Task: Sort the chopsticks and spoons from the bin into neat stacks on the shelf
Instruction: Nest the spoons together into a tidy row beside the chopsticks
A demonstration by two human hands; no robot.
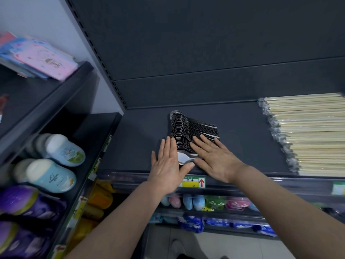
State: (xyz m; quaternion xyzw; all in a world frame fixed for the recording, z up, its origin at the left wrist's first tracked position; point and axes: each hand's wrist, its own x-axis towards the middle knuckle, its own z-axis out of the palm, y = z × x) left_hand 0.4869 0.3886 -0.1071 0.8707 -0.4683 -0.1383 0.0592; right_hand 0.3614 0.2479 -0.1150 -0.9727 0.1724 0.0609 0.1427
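Both hands lie flat and open on a row of spoons [188, 131], palms down, fingers straight and close together, neither one gripping anything. Left hand [169, 165] presses its inner edge against the bowl side of the row, its thumb tucked under the nearest spoon's bowl; right hand [214, 159] rests on top of the handles, its fingertips reaching onto the dark mass of metal. Between the two hands the nearest spoon shows a bright, polished, oval bowl facing up and a short stretch of its narrow handle. Beyond the fingertips the spoons stand nested one behind another on edge, so that only thin, dark, curved rims are visible, packed tightly into a single block; the handles fan slightly to the right, and the farthest bowl catches a pale glint. This row sits on a dark grey shelf [141, 139], close to its front edge. Well to the right of the right hand, packs of pale wooden chopsticks [308, 135] in clear crinkled wrapping lie stacked lengthwise on the same shelf, apart from the spoons. Just below the wrists, a yellow-and-green price tag [194, 182] with a red arrow is fixed to the shelf's front rail. Left of the left forearm, blue-capped bottles [56, 165] lie on a neighbouring rack.
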